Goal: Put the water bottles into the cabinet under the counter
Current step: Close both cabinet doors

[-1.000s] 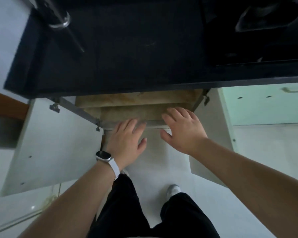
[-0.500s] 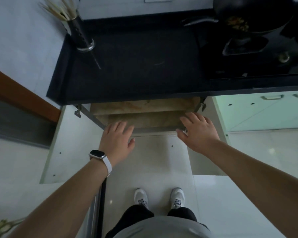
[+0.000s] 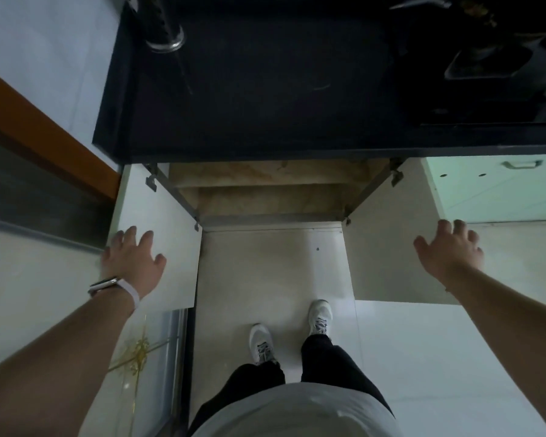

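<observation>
Water bottles are out of view; left hand and right hand, fingers spread and empty, rest at the open doors of the cabinet under the table, so fetching bottles likely comes next

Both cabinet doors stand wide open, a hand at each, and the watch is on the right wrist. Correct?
No: the head view shows the watch on the left wrist, behind the left hand, not by the right hand. Both cabinet doors do stand wide open, a hand at each.
</observation>
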The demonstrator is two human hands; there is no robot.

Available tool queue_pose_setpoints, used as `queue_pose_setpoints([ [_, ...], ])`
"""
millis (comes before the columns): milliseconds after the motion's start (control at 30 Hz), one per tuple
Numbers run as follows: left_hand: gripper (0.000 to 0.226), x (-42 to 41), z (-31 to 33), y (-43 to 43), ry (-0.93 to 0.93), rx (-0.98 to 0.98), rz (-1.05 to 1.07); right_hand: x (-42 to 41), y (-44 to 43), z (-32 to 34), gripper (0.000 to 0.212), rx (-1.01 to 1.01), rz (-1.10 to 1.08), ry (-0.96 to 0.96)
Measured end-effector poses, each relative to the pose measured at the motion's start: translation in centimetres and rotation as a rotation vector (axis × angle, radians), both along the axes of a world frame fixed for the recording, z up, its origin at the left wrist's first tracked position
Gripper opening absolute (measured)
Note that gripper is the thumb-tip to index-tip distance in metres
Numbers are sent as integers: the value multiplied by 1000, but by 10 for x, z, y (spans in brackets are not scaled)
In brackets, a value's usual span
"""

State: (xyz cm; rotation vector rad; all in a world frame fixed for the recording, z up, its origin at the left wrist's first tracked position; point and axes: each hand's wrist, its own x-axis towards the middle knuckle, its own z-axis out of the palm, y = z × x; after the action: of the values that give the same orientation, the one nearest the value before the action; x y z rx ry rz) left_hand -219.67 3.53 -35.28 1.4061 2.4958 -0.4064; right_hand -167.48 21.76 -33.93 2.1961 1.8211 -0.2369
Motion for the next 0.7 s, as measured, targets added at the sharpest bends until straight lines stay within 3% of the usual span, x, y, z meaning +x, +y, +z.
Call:
queue_pose_setpoints([
  [300,64,-20,-14,-35,-141,-90,308,-3,-9,-28,66,-114,-129,72],
  [700,57,6,-27,-29,-104,-26,284,-1,-19,-31,59,-81,-157,116],
])
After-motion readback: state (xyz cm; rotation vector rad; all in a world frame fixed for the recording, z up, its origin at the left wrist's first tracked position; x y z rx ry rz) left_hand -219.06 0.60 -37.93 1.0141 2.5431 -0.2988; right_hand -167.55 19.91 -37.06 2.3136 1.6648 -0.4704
